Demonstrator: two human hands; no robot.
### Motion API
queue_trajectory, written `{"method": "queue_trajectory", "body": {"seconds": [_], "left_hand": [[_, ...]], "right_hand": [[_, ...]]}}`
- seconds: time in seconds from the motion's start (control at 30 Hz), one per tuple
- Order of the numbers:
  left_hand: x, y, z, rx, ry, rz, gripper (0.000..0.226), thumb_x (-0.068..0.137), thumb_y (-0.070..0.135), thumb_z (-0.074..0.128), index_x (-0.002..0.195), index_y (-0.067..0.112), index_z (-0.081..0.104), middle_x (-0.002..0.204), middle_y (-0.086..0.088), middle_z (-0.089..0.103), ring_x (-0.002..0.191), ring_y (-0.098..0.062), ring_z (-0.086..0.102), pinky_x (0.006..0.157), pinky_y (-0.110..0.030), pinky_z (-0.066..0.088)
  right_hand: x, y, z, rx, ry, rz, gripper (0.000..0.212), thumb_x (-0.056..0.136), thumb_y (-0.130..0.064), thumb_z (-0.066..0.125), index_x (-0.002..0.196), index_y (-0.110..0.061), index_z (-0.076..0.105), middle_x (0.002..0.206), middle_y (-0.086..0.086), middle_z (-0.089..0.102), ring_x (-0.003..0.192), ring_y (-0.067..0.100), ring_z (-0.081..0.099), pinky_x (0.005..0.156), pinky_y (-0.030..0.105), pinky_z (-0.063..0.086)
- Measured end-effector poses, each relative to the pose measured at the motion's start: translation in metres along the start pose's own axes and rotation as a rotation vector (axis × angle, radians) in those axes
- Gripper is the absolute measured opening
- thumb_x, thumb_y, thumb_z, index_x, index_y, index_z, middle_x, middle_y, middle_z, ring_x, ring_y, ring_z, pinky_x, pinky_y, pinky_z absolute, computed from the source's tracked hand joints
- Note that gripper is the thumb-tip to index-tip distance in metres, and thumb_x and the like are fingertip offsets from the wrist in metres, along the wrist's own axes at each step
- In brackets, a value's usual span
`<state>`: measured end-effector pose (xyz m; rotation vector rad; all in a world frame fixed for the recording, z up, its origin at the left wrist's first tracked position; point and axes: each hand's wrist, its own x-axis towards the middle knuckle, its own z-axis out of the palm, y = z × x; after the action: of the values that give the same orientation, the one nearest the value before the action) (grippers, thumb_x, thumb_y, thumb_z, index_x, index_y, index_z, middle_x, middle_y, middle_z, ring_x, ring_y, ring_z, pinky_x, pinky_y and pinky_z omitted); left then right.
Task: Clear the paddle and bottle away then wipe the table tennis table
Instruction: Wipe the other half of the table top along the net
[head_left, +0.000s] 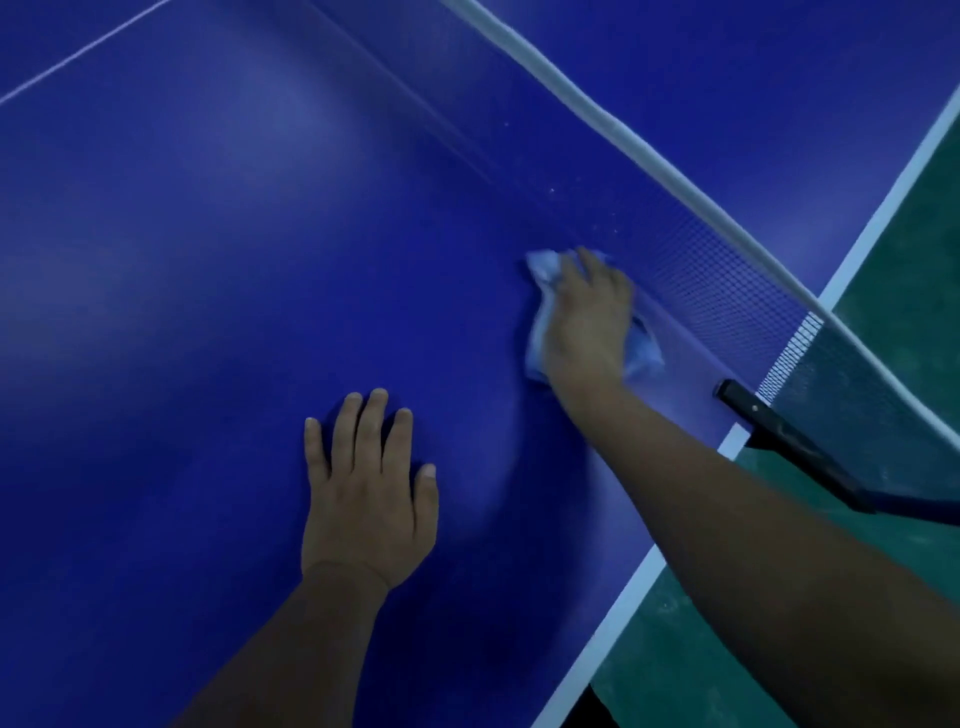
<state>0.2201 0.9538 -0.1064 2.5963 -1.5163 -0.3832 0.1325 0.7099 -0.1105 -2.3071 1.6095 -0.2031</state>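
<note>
A blue table tennis table (208, 260) fills most of the view, its top smooth and faintly glossy, with a thin white line (83, 52) crossing the far left corner. Low in the middle, the left hand (369, 499) lies flat on the blue top, palm down, fingers straight and slightly spread, holding nothing.

To its right the right hand (587, 322) presses a crumpled pale blue cloth (540, 312) onto the table, close to the foot of the net (727, 291). The cloth lies under the palm and fingers — its edges stick out on the left side of the hand, past the fingertips and beside the wrist on the right. The fingers lie over the cloth, bent a little; whether they grip it or only press on it cannot be told.

The net, dark mesh with a white top band (597, 111), runs slantwise from the top middle down to the right, where a black clamp (779, 426) fixes it at the table's white edge (623, 597). Beyond that edge lies a green floor (701, 649) — it shows again at the upper right.
</note>
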Motion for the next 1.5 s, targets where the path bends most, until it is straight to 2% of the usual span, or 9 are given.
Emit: {"method": "queue_trajectory", "body": {"seconds": [0.13,0.37,0.6,0.77,0.97,1.07,1.2,1.37,1.5], "left_hand": [[-0.001,0.001,0.001,0.02,0.031,0.068,0.056,0.095,0.038,0.032,0.136,0.005,0.05,0.152,-0.017,0.038,0.145,-0.034,0.028,0.117,-0.064,0.014],[-0.003,0.001,-0.001,0.005,0.022,0.177,0.057,0.097,0.037,0.029,0.135,0.004,0.055,0.149,-0.016,0.043,0.144,-0.033,0.031,0.118,-0.063,0.013],[-0.001,0.001,0.003,0.014,0.033,0.183,0.056,0.097,0.038,0.029,0.132,0.004,0.056,0.148,-0.016,0.043,0.144,-0.033,0.03,0.119,-0.061,0.01],[-0.001,0.002,0.002,0.009,0.053,0.191,0.055,0.097,0.037,0.029,0.132,0.004,0.056,0.148,-0.017,0.043,0.143,-0.034,0.031,0.119,-0.061,0.011],[-0.001,0.001,0.004,0.013,0.05,0.18,0.055,0.097,0.037,0.029,0.133,0.005,0.055,0.148,-0.016,0.042,0.144,-0.033,0.03,0.12,-0.06,0.012],[-0.001,0.0,0.005,0.012,0.045,0.178,0.054,0.096,0.037,0.029,0.133,0.005,0.054,0.148,-0.015,0.041,0.144,-0.032,0.029,0.12,-0.058,0.011],[0.0,-0.001,0.005,0.009,0.043,0.177,0.055,0.097,0.038,0.029,0.134,0.006,0.054,0.149,-0.014,0.04,0.145,-0.031,0.028,0.121,-0.056,0.009],[0.0,0.0,0.005,0.011,0.049,0.183,0.054,0.097,0.037,0.03,0.134,0.005,0.054,0.149,-0.015,0.041,0.144,-0.032,0.029,0.121,-0.057,0.01],[-0.001,0.0,0.006,0.027,0.054,0.184,0.055,0.097,0.038,0.03,0.134,0.006,0.054,0.149,-0.015,0.041,0.144,-0.032,0.029,0.12,-0.058,0.011]], "right_hand": [[0.027,-0.025,0.009,-0.1,-0.054,-0.153,0.059,0.095,-0.02,0.058,0.15,-0.014,0.037,0.157,0.004,0.035,0.143,0.027,0.029,0.117,0.031,0.02],[-0.087,0.094,-0.025,-0.086,0.122,0.144,0.04,0.1,-0.008,0.044,0.139,-0.007,0.054,0.146,0.014,0.05,0.134,0.036,0.041,0.112,0.036,0.026],[-0.03,0.069,-0.019,-0.038,0.156,0.152,0.042,0.098,-0.012,0.042,0.136,0.0,0.055,0.141,0.019,0.053,0.13,0.036,0.046,0.11,0.036,0.032],[-0.113,0.097,-0.025,-0.055,0.127,0.191,0.041,0.097,-0.007,0.047,0.136,-0.001,0.056,0.144,0.019,0.051,0.135,0.039,0.042,0.113,0.04,0.03],[-0.04,0.046,-0.011,-0.091,-0.035,-0.095,0.048,0.102,-0.019,0.041,0.149,-0.008,0.039,0.158,0.011,0.032,0.147,0.029,0.025,0.121,0.037,0.018],[-0.009,0.06,-0.013,-0.1,0.021,0.058,0.05,0.1,-0.023,0.042,0.148,-0.009,0.038,0.151,0.01,0.04,0.139,0.028,0.034,0.113,0.031,0.025],[-0.064,0.092,-0.02,-0.026,0.216,0.298,0.044,0.101,-0.014,0.042,0.144,-0.007,0.047,0.15,0.011,0.045,0.141,0.028,0.035,0.115,0.034,0.024],[-0.087,0.085,-0.013,-0.023,0.126,0.258,0.043,0.104,-0.017,0.042,0.146,-0.01,0.045,0.158,0.008,0.035,0.148,0.028,0.023,0.119,0.041,0.02],[-0.084,0.101,-0.019,-0.032,0.107,0.173,0.043,0.102,-0.016,0.044,0.145,-0.013,0.048,0.154,0.005,0.042,0.146,0.026,0.03,0.113,0.045,0.031]]}}
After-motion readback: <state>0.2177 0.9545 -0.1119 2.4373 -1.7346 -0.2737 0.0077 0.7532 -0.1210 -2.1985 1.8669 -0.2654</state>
